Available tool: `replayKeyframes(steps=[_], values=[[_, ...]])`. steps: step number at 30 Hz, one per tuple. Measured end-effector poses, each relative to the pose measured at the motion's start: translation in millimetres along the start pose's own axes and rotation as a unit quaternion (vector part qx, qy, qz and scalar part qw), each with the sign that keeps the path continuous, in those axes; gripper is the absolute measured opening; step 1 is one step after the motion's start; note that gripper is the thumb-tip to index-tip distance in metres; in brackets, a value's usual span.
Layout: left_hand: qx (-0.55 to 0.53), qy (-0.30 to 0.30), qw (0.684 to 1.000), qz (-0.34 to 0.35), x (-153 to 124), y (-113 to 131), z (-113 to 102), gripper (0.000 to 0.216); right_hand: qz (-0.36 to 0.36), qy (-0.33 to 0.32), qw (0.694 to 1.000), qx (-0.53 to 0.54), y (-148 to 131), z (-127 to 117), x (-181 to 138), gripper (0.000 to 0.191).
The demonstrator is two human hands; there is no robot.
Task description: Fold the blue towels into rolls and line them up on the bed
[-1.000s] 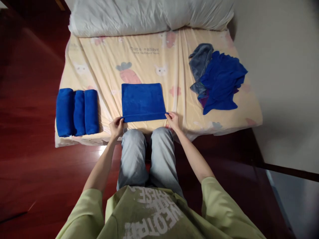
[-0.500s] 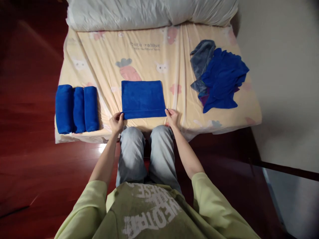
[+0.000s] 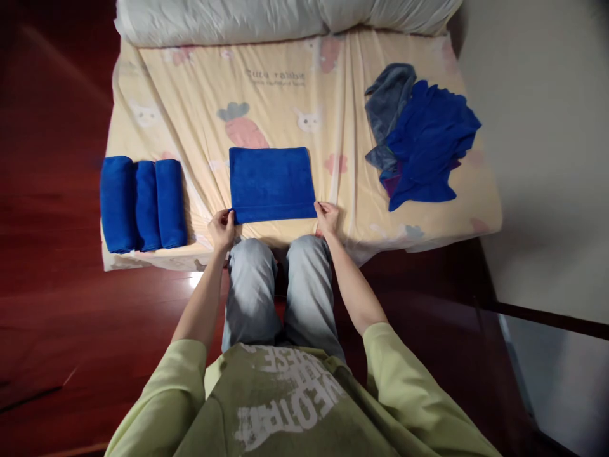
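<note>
A folded blue towel (image 3: 272, 181) lies flat on the bed just in front of my knees, with a crease running along its near edge. My left hand (image 3: 222, 228) pinches its near left corner between thumb and fingers. At the near right corner, my right hand (image 3: 327, 218) has the cloth pinched the same way. To the left, three rolled blue towels (image 3: 145, 206) lie side by side near the bed's front edge. A loose heap of blue cloth (image 3: 435, 143) rests on the right side, with a grey cloth (image 3: 391, 105) partly under it and a bit of purple showing below.
The bed has a yellow printed sheet (image 3: 271, 117) with carrots and rabbits. Along its far side stretches a thick white quilt (image 3: 228, 22). A pale wall (image 3: 537, 158) stands on the right, and dark red floor (image 3: 57, 285) shows to the left.
The camera view has shifted slightly, so the bed sits a little higher in the picture. Both hands keep hold of the towel's near corners, and the towel looks the same.
</note>
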State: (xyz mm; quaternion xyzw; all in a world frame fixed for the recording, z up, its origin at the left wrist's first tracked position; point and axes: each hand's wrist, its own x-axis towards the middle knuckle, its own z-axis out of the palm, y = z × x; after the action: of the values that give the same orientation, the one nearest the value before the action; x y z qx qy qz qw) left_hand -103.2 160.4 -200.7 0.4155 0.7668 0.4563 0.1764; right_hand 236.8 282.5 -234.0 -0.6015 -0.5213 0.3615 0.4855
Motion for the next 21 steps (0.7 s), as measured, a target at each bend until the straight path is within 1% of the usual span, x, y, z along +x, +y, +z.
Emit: replayKeyframes(steps=[6, 14, 21], values=[[0.009, 0.012, 1.000, -0.017, 3.9, -2.5, 1.1, 0.037, 0.017, -0.004, 1.000, -0.014, -1.8, 1.2, 4.2, 0.053], [0.016, -0.001, 0.998, -0.061, 9.5, 2.1, 1.5, 0.032, 0.019, 0.007, 0.999, -0.036, -0.5, 2.5, 3.5, 0.045], [0.010, -0.003, 0.996, -0.084, 13.4, 1.6, 2.2, 0.031, 0.024, 0.011, 0.999, -0.038, -2.0, 3.3, 5.1, 0.039]])
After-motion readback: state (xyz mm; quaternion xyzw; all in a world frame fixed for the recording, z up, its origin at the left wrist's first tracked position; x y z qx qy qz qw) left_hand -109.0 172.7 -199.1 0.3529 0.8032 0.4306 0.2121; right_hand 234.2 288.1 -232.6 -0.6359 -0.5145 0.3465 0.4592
